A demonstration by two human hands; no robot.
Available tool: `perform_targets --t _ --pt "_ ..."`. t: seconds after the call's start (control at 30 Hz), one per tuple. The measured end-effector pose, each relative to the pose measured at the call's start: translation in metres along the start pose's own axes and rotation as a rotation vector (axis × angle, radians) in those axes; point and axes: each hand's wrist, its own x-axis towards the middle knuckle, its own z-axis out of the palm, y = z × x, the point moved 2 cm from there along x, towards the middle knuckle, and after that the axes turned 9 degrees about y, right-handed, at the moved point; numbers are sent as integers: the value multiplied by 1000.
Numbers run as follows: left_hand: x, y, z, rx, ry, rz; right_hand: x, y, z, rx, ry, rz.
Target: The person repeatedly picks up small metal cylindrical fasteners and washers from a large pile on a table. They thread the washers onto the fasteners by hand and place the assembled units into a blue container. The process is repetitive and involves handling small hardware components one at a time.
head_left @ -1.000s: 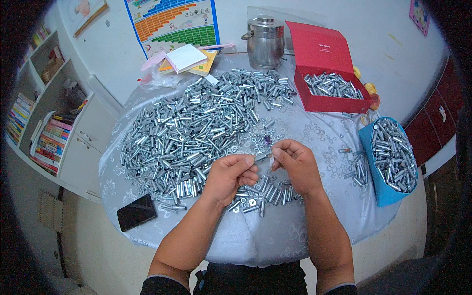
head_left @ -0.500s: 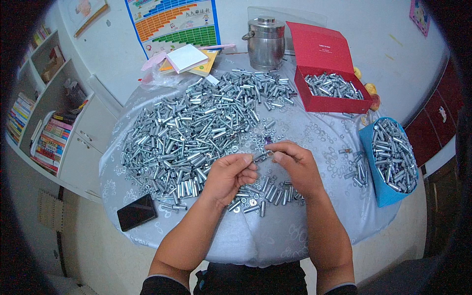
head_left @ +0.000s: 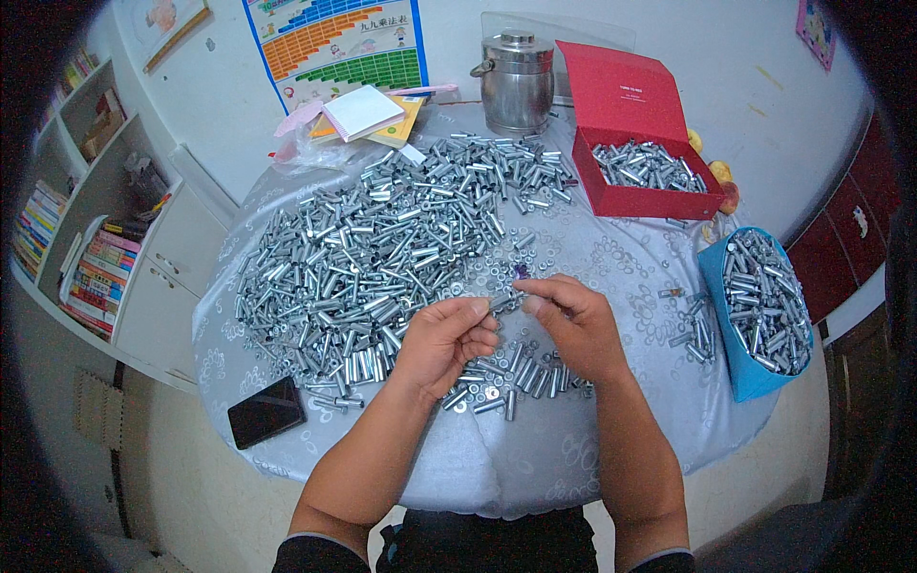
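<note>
Small metal bolt (head_left: 504, 302) pinched between left hand (head_left: 445, 339) and right hand (head_left: 571, 320) at frame centre; metal sleeve pile (head_left: 382, 248) spread upper left; red box (head_left: 635, 201) upper right.

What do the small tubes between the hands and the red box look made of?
Small tubes: apparently plated steel, bright silver with sharp glints; one is held between the left hand and right hand. Red box: probably cardboard, matte, with a folded hinged lid.

The small metal piece (head_left: 503, 302) pinched between both hands' fingers (head_left: 478, 310) is mostly hidden.
</note>
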Motion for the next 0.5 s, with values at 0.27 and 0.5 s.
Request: perform_targets --t 0.27,0.5 --pt "0 0 1 -37 -18 -19 0 4 3 82 179 -5" --pt "5 -1 -6 -56 25 -22 0 3 0 -61 92 -211"
